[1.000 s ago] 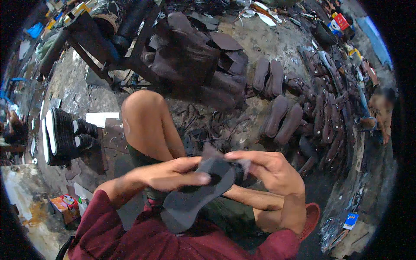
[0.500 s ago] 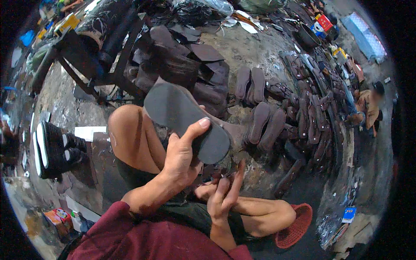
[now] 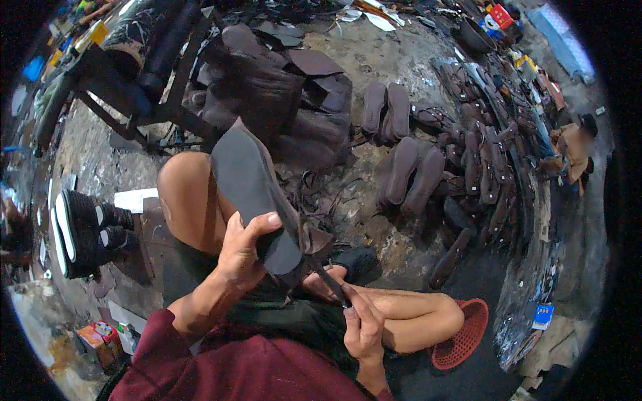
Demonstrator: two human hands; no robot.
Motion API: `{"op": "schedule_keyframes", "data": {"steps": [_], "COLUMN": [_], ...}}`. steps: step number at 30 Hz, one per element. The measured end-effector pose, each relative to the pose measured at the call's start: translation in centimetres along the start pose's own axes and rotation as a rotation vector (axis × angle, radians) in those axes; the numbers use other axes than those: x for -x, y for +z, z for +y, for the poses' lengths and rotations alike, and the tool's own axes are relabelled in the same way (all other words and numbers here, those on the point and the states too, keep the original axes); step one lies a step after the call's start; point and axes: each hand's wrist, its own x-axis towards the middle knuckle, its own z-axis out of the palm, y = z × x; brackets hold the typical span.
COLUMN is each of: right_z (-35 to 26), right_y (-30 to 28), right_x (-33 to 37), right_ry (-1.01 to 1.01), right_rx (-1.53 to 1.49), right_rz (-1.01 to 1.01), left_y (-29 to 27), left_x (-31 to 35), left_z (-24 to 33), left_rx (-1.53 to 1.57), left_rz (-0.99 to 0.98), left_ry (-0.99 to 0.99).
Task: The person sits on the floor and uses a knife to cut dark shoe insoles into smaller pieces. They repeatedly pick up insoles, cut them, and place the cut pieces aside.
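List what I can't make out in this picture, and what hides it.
All in the head view:
Far side of the flat, dark grey sole-shaped piece: turned away from the camera.
Most fingertips of the left hand: behind that piece.
End of the thin dark strap: covered by the right hand.
Top of the thick black cylinder: cut off by the upper edge.
Markings on the small blue packet: too small to read.

A cluttered footwear workshop: paired brown soles (image 3: 401, 172), rows of brown sandals (image 3: 491, 172), a stained floor (image 3: 371, 53).
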Motion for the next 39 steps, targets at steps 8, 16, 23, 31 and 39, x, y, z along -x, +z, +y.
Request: {"op": "schedule_keyframes", "data": {"steps": [8,16,23,31,39], "right_z": [-2.4,-0.2,3.3,1.2,-1.0], "right_y": [2.2,5.8,1.5,7.7,8.0], "right_x": [-5.1,-6.7,1.2,-7.9,-18.4], "right_ry": [-0.093,-0.096,0.090,0.009,-0.198], "right_rx": [-0.084,-0.084,-0.135,-0.171,-0.235], "right_rz": [-0.036,-0.055,-0.148,-0.011,-0.054], "left_y": [-3.9,-3.9,-3.4,-3.6,-6.6], "left_x": [1.5,1.7,2.0,2.1,2.1], "left_z": [0.2,-0.3,0.4,-0.5,-1.4], "left_rx": [-0.304,-0.262,-0.183,-0.248,-0.519], "left_rz": [-0.018,0.038,0.052,0.044,-0.080], "left_ry": [0.077,0.068,0.069,0.058,0.014]}}
